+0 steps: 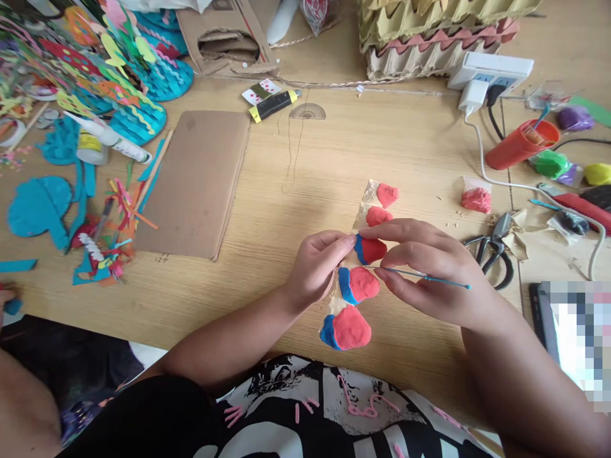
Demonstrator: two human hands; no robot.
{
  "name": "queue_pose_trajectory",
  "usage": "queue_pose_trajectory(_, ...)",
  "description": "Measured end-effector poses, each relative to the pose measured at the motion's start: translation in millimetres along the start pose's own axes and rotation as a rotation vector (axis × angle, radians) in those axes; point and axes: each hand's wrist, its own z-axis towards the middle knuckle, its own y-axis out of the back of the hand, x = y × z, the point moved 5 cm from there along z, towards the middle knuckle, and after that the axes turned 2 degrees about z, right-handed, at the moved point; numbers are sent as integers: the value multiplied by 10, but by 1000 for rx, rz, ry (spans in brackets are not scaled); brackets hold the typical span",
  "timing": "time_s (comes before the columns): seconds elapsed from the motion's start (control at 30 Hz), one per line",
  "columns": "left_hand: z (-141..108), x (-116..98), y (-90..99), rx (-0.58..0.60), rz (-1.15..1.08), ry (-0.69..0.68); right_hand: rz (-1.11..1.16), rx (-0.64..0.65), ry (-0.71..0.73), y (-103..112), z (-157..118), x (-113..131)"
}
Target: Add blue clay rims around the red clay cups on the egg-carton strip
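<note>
A scalloped strip of egg carton (337, 304) runs toward me above the table, its several lobes covered with red clay (359, 284). Blue clay (347, 285) edges the three nearest lobes; the two far ones show bare carton beside the red. My left hand (317, 264) is closed on the strip's left side, thumb against the blue on the middle lobe. Between the thumb and fingers of my right hand (427, 267) is a thin blue stick tool (446, 281), its tip reaching toward the gap under the middle lobe. Part of the strip is hidden behind my fingers.
Scissors (496, 248) and a bag of red bits (476, 195) lie right. A red cup (522, 144), a power strip (491, 70) and egg cartons (439, 38) stand farther back. Cardboard (195, 181) and blue craft pieces (41, 203) are left. Another person's hand (6, 296) shows at the left edge.
</note>
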Motion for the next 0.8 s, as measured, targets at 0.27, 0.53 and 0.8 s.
queue_pose_trajectory(0.27,-26,8,36,19,109,-53,0,5,-37,23,-11,7)
queue_pose_trajectory(0.53,-10,79,74,10,125,-97,7,-132,-93,-6,40,35)
queue_pose_trajectory(0.8,-5,117,79,-6,95,-51,-51,-96,-11,4,-15,-24)
